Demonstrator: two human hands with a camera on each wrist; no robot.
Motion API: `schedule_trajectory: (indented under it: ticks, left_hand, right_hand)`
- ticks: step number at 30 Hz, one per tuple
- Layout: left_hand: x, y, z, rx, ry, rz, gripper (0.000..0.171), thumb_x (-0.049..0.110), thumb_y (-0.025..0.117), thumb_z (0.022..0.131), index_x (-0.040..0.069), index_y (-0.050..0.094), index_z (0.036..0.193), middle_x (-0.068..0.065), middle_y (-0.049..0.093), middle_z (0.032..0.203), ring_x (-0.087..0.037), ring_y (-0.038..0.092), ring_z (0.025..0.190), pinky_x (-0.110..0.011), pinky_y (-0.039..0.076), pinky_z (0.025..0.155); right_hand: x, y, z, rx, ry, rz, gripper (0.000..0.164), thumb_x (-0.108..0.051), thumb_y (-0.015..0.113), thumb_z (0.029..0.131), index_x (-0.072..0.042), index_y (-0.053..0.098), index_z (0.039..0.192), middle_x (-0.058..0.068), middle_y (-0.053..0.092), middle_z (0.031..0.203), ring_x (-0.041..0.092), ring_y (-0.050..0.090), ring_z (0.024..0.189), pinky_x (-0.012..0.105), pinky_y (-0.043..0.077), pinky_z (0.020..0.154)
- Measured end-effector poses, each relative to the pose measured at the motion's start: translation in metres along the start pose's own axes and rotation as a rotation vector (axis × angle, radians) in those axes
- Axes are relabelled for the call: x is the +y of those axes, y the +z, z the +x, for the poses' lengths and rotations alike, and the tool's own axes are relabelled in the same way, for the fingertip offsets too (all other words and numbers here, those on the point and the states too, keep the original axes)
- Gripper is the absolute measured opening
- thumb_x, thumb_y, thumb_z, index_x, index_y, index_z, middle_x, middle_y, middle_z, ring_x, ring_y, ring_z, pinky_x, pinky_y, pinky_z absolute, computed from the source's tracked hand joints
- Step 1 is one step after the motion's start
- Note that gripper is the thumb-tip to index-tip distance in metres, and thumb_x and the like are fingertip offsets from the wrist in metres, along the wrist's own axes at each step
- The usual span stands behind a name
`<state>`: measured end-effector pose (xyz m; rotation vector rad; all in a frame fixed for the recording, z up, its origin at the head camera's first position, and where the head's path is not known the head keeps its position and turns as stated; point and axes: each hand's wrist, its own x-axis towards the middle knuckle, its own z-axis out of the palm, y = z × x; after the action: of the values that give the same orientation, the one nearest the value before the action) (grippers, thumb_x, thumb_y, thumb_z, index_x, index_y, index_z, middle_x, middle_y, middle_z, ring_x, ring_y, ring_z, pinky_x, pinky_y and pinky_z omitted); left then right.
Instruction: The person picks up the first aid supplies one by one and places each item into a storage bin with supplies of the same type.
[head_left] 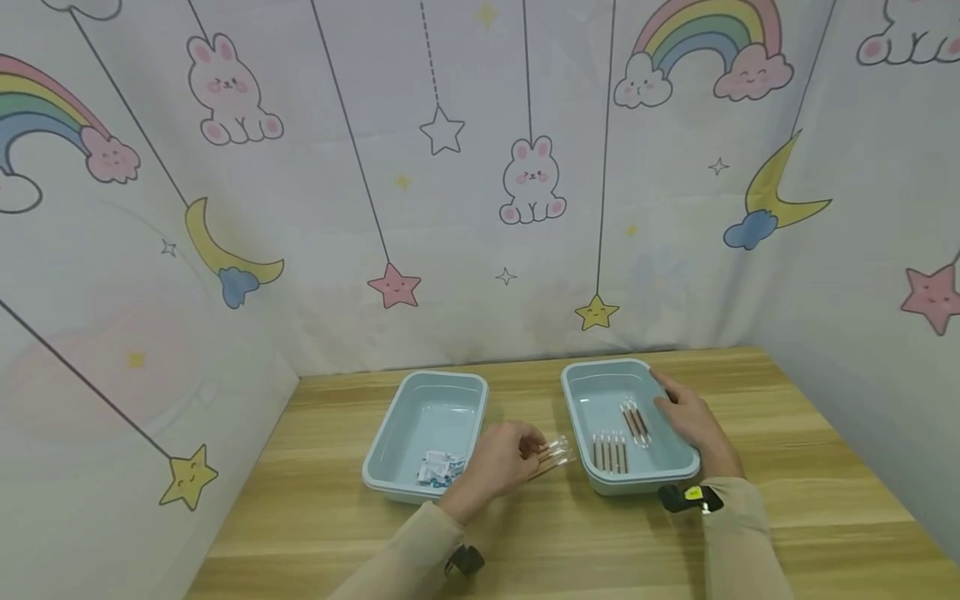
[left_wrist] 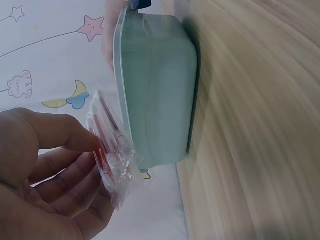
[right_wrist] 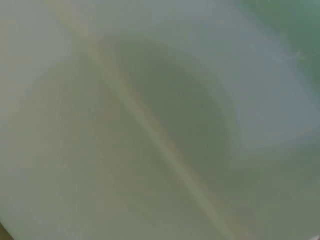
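My left hand (head_left: 498, 458) pinches a clear packet of cotton swabs (head_left: 553, 455) between thumb and fingers, just left of the right light-blue basin (head_left: 600, 387). In the left wrist view the swab packet (left_wrist: 112, 155) shows white tips and reddish-brown sticks, beside the basin's side wall (left_wrist: 160, 90). On the basin's right rim, my right hand (head_left: 697, 423) grips with its thumb over the edge. Inside lie two groups of swabs, one darker (head_left: 636, 422) toward the back and one lighter brown (head_left: 609, 452) toward the front. The right wrist view is only a blurred, pale green surface.
Another light-blue basin (head_left: 420, 417) stands on the left of the wooden table (head_left: 795, 433), holding small white-and-blue packets (head_left: 441, 468) at its near end. A printed curtain (head_left: 465, 225) hangs behind the table and along both sides.
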<state>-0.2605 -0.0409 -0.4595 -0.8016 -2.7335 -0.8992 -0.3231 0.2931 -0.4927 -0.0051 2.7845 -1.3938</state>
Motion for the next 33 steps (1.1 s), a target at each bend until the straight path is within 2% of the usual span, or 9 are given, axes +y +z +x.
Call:
schedule_trajectory:
  ticks: [15,25,33]
  left_hand:
    - [0.0031,-0.0024,0.0037,0.018,0.011,-0.007,0.018,0.003,0.071,0.074,0.012,0.075,0.088,0.007,0.069,0.074,0.002,0.057,0.064,-0.013,0.045,0.058]
    - [0.0043,-0.0026,0.0071,0.01,0.017,0.002,0.019,0.003,0.07,0.074,0.013,0.075,0.089,0.008,0.069,0.075,0.003,0.058,0.064,-0.012,0.045,0.059]
    - [0.0085,-0.0033,0.0104,-0.009,0.008,0.009,0.018,0.002,0.071,0.075,0.011,0.075,0.09,0.007,0.069,0.075,0.001,0.057,0.064,-0.012,0.045,0.057]
  right_hand:
    - [-0.0014,-0.0004,-0.0002,0.008,-0.002,-0.018,0.055,-0.018,0.04,0.103,-0.014,0.025,0.155,0.023,0.023,0.158,0.048,0.021,0.143,0.063,0.022,0.114]
    - [-0.0004,0.0003,-0.0001,0.011,-0.017,-0.031,0.054,-0.017,0.04,0.103,-0.014,0.025,0.155,0.024,0.024,0.157,0.048,0.023,0.143,0.063,0.024,0.113]
    - [-0.0029,0.0004,-0.0013,0.008,0.004,-0.021,0.055,-0.018,0.039,0.103,-0.015,0.024,0.155,0.023,0.023,0.158,0.048,0.022,0.143,0.063,0.023,0.114]
